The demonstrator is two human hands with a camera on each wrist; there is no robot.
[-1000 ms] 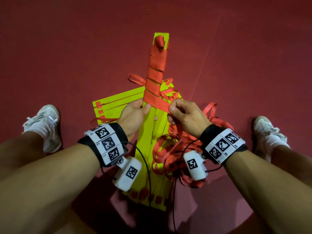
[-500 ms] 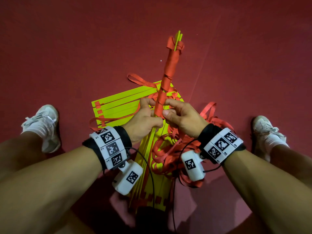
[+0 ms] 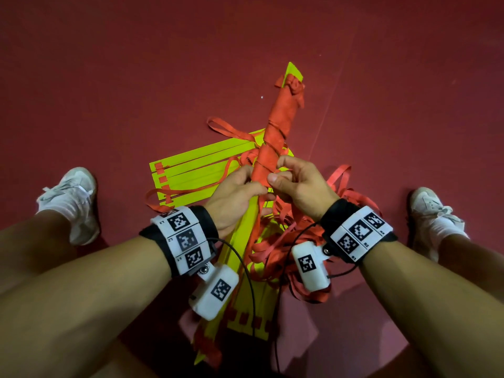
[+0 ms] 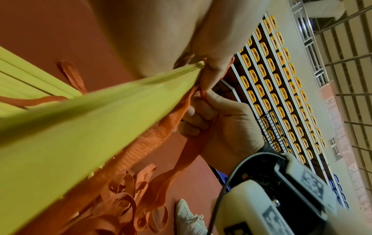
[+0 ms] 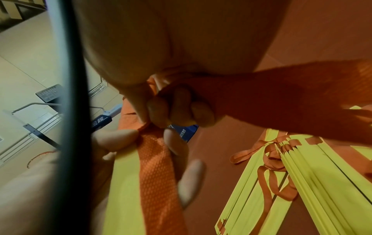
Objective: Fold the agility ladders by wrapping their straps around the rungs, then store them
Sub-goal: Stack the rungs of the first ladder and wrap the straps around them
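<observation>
Red webbing strap (image 3: pixel 275 137) is wound in a spiral up the far half of a bundle of flat yellow-green plastic rungs (image 3: pixel 245 227), which both hands hold above the dark red sports floor (image 3: pixel 109 77) between the person's white shoes. The left hand (image 3: pixel 234 199) has its fingers curled around the bundle just below the last turn, and the right hand (image 3: pixel 297 186) pinches the strap between thumb and fingers against the bundle at that turn. The step in hand looks like laying the next turn, and to do it well the left hand should hold the rungs squeezed flat together while the right draws the strap taut and lays it overlapping the turn before, so no slack opens. A tangle of loose red strap (image 3: pixel 286 241) lies on the floor under the right wrist, and it could snag if fed carelessly. A second stack of yellow-green rungs (image 3: pixel 196 165) lies flat on the floor behind the left hand, its straps unwrapped. Only the head view shows the whole wrapped length and its knotted far end; the left wrist view shows the rung edges stacked tight under the thumb, and the right wrist view shows the strap's woven texture and fingertips (image 5: pixel 177 143) pressing it.
</observation>
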